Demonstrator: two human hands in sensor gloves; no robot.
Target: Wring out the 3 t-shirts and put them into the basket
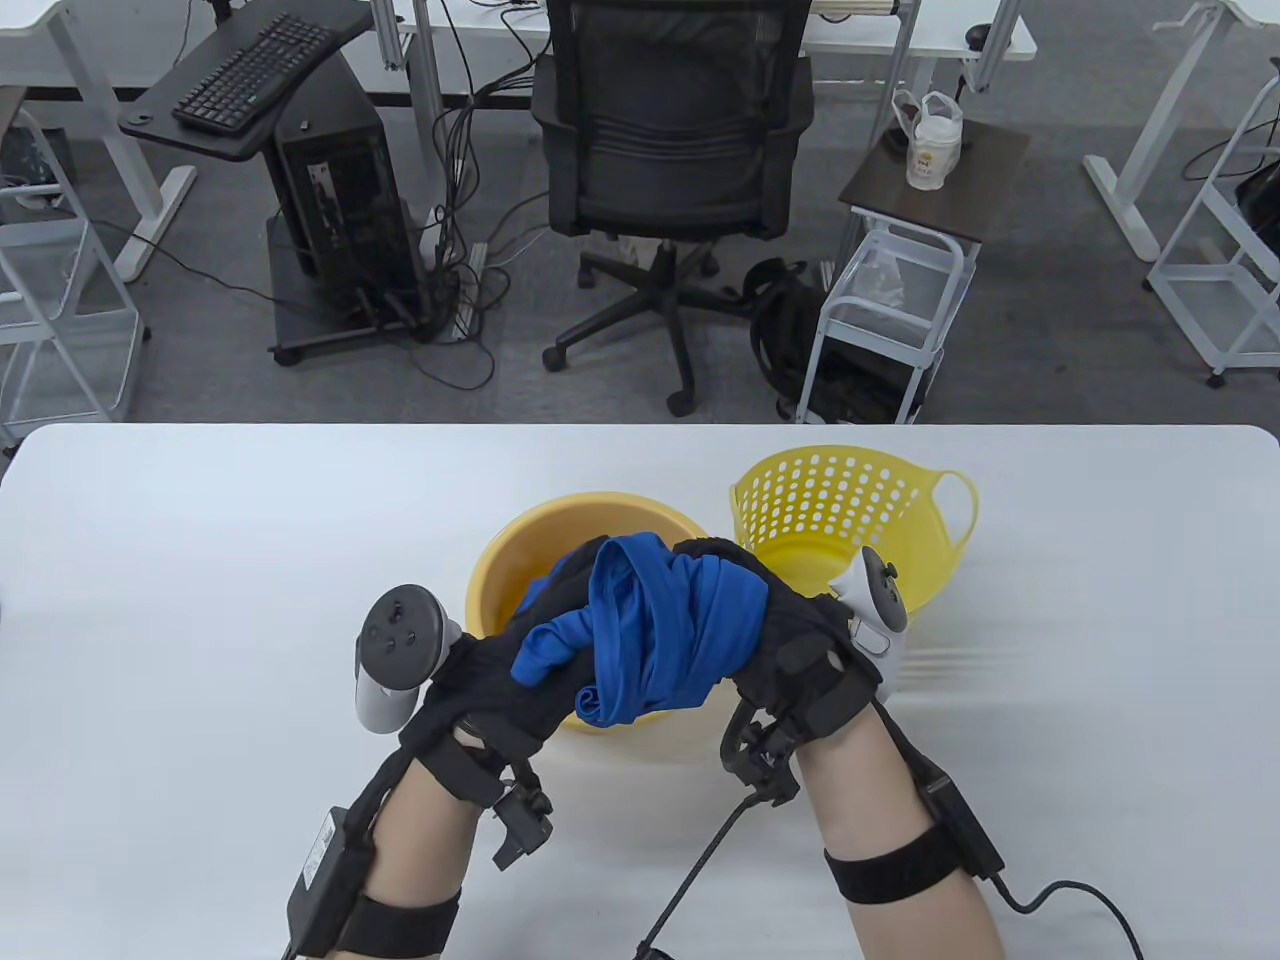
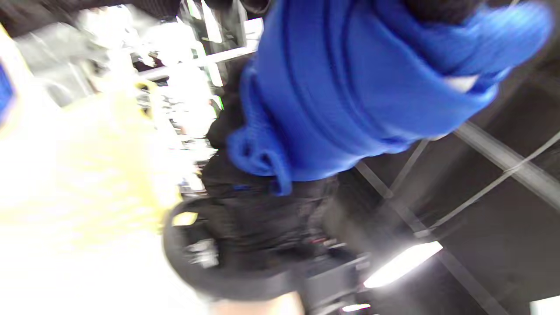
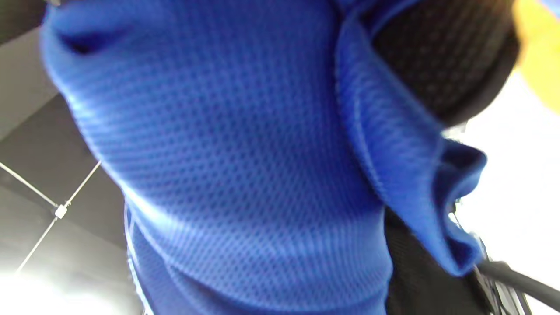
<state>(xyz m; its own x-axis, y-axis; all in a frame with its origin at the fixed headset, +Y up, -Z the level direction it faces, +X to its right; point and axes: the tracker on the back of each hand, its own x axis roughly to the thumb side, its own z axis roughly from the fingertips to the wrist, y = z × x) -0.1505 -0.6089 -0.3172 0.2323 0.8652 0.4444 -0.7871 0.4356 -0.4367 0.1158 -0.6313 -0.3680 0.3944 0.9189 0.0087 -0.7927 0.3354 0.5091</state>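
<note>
Both hands — left hand [image 1: 520, 650], right hand [image 1: 790, 640] — grip a twisted blue t-shirt [image 1: 660, 630] above the yellow bowl [image 1: 500, 570], basket [image 1: 850, 500] just beside. Wrist views: soft mesh cloth, probably damp — best held at its ends.

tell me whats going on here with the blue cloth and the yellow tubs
A person in sensor gloves is wringing a blue t-shirt: the left hand and right hand each grip one end of the twisted bundle, held above the yellow basin. The perforated yellow basket sits just beyond on the white table; no shirt shows in it.
</note>
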